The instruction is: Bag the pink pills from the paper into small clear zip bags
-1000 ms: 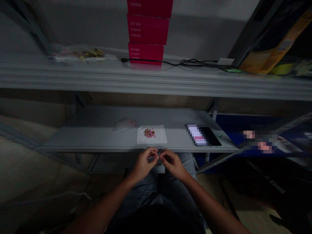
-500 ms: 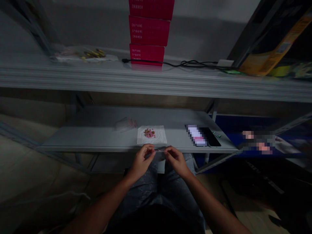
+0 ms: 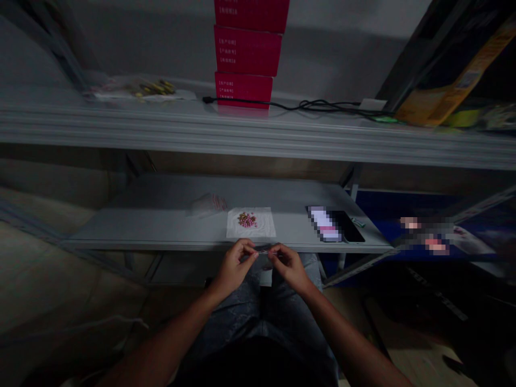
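Note:
My left hand [image 3: 234, 267] and my right hand [image 3: 289, 267] are raised just in front of the lower steel shelf's edge, above my lap. Between their fingertips they pinch a thin clear plastic piece [image 3: 264, 251], possibly a small bag, though it is too small to tell. A white paper sheet [image 3: 253, 235] lies just beyond my hands, holding a small heap of pink and brown beads or pills [image 3: 247, 219]. Neither hand touches the sheet.
A clear plastic bag [image 3: 206, 205] lies left of the sheet, and a dark phone [image 3: 349, 226] lies to its right. On the upper shelf [image 3: 258, 131] stand stacked red boxes [image 3: 246, 51], with a black cable [image 3: 306, 105] beside them. My jeans lie below.
My hands parted, stretching the clear plastic piece between them, and now sit slightly closer together again. The sheet and beads have not moved.

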Motion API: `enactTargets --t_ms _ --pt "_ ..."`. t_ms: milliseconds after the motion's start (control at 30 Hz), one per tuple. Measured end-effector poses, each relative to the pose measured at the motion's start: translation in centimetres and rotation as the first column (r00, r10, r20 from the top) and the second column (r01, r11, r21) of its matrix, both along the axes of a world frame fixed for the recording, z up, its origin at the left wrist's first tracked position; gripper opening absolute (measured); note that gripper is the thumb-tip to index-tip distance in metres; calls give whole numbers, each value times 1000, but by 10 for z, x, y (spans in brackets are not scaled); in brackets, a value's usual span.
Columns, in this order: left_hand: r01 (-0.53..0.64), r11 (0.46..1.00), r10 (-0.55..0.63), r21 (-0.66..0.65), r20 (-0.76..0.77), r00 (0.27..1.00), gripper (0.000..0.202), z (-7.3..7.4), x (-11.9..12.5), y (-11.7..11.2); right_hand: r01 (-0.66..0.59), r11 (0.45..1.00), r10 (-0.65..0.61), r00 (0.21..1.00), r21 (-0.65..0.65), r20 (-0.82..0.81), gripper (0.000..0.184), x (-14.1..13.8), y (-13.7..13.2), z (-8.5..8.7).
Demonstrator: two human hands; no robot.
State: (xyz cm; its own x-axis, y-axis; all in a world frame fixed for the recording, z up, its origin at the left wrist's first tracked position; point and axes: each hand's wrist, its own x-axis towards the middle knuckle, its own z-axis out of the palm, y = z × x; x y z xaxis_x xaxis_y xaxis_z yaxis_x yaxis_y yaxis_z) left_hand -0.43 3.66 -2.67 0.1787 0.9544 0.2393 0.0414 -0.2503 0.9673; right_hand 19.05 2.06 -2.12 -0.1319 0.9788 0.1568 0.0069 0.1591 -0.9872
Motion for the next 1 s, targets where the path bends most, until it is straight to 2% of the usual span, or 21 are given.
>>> enactTargets --t_ms 167,433,600,833,1000 --pt "46 999 -46 20 -10 999 15 2 4 -6 -12 999 10 998 34 58 25 -3 -2 -5" --pt "78 990 -62 116 -136 989 16 11 6 -12 -23 993 11 994 112 107 16 -6 -4 3" --pt "83 986 -57 143 -176 983 13 15 6 -13 -36 994 28 996 103 83 14 -7 -4 1" --pt "33 987 -8 157 -158 987 13 11 5 -9 -46 999 46 999 12 10 21 -7 -3 0" --pt "38 987 -9 159 -181 983 15 11 6 -11 -32 999 31 999 40 45 19 -7 -3 -3"
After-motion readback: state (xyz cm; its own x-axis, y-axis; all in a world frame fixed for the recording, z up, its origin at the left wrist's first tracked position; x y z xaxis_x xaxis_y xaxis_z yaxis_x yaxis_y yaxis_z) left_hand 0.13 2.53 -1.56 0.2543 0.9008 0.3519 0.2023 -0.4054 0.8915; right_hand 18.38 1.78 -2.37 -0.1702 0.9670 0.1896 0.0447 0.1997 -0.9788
